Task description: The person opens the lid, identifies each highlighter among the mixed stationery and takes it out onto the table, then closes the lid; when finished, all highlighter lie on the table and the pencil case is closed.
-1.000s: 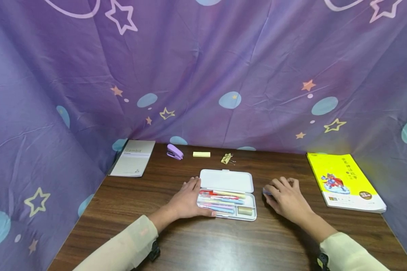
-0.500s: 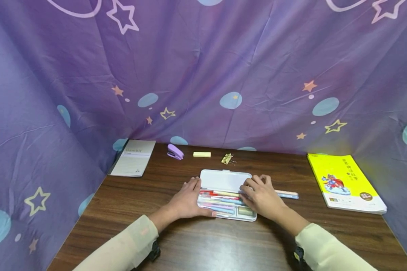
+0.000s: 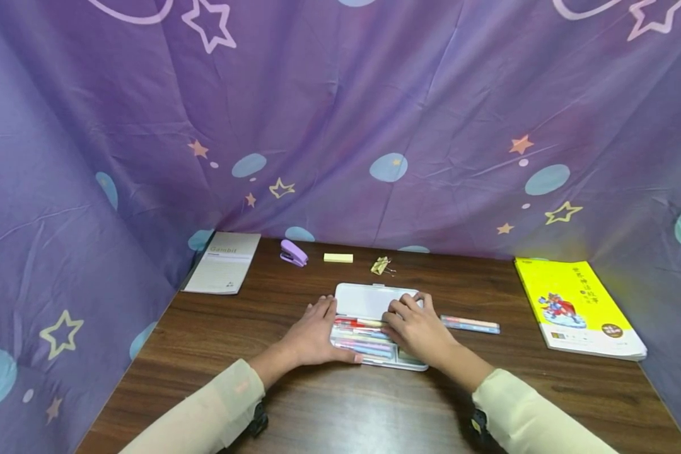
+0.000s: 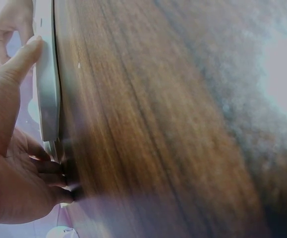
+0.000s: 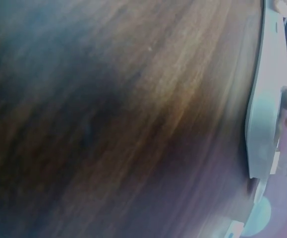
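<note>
A white pencil case (image 3: 384, 302) lies with its lid folded back on the wooden table, several coloured pens (image 3: 363, 340) inside. My left hand (image 3: 314, 335) grips its left end, the thumb along the front edge and the fingers at the left side; the left wrist view shows this thumb (image 4: 27, 57) on the case's edge. Over the right part of the case is my right hand (image 3: 419, 328), its fingers bent down among the pens. Whether those fingertips pinch a pen is hidden. Two or so pens (image 3: 471, 324) lie on the table just right of the case.
Along the back stand a notebook (image 3: 222, 263), a purple stapler (image 3: 293, 253), a yellow sticky-note pad (image 3: 338, 258) and a gold binder clip (image 3: 381, 265). A yellow book (image 3: 576, 309) lies at the right. Purple curtains (image 3: 340, 126) enclose the table.
My right hand has left the pens at the right and moved left over the pencil case, reaching in among its pens. The left hand stays in place on the case.
</note>
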